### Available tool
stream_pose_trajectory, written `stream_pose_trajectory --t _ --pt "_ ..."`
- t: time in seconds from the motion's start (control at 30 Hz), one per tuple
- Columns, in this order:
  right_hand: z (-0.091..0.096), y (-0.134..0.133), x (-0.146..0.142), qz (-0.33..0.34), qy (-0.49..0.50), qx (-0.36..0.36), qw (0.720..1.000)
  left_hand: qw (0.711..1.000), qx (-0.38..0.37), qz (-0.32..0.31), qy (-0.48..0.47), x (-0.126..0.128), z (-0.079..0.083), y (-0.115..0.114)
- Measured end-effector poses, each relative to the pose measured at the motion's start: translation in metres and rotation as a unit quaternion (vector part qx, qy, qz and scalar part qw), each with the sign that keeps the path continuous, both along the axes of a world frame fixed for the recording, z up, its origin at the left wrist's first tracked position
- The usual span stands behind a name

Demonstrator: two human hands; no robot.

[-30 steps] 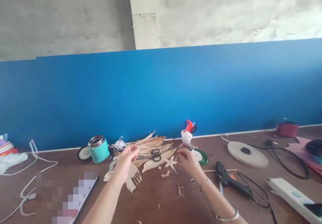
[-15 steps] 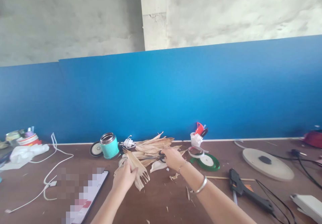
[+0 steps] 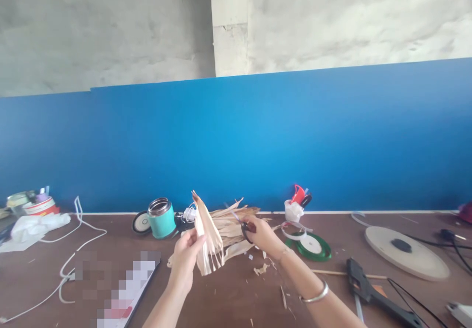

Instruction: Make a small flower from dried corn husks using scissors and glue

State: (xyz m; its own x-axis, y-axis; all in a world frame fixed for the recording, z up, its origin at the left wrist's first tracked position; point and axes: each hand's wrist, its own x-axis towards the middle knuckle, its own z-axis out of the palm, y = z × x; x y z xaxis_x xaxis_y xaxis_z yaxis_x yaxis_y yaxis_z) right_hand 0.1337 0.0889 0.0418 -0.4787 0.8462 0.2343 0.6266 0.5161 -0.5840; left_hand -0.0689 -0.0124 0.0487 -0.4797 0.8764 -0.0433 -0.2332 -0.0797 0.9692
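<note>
My left hand (image 3: pixel 185 255) is closed round a pale dried husk strip (image 3: pixel 207 234), held upright above the brown table (image 3: pixel 228 293), its lower end cut into fringes. My right hand (image 3: pixel 260 232) grips black-handled scissors (image 3: pixel 241 222) just right of the strip, blades pointing up and left toward it. Behind both hands lies a pile of dried husks (image 3: pixel 230 220).
A teal cup (image 3: pixel 161 217), white cables (image 3: pixel 73 249), a blurred phone (image 3: pixel 125 288), green ribbon rolls (image 3: pixel 309 246), a white pen cup (image 3: pixel 294 209), a black glue gun (image 3: pixel 372 293) and a round white disc (image 3: pixel 405 252) lie about. A blue panel (image 3: pixel 258 136) backs the table.
My right hand reached to the husk pile and lifted the scissors from it. My left hand raised the fringed strip off the table to upright. The camera shifted left.
</note>
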Motion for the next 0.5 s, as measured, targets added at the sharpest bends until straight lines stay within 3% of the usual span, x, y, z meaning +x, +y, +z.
stream_pose_trajectory --t 0.1,0.17,0.23,0.33,0.5 --pt "0.008 -0.018 -0.001 0.004 0.131 -0.070 0.989 0.999 0.010 -0.026 -0.031 0.020 0.019 0.001" --pt "0.016 -0.033 -0.003 0.037 0.315 -0.191 0.929 0.999 0.031 -0.035 -0.020 0.033 0.025 0.003" --pt "0.023 -0.046 -0.005 0.042 0.410 -0.275 0.868 0.998 0.044 -0.050 0.007 0.042 0.026 0.005" --pt "0.030 -0.056 -0.005 0.006 0.473 -0.268 0.839 0.994 0.046 -0.073 0.065 0.046 0.022 0.007" --pt "0.026 -0.052 -0.002 0.009 0.500 -0.190 0.845 0.987 0.029 -0.051 0.151 0.038 0.010 0.012"
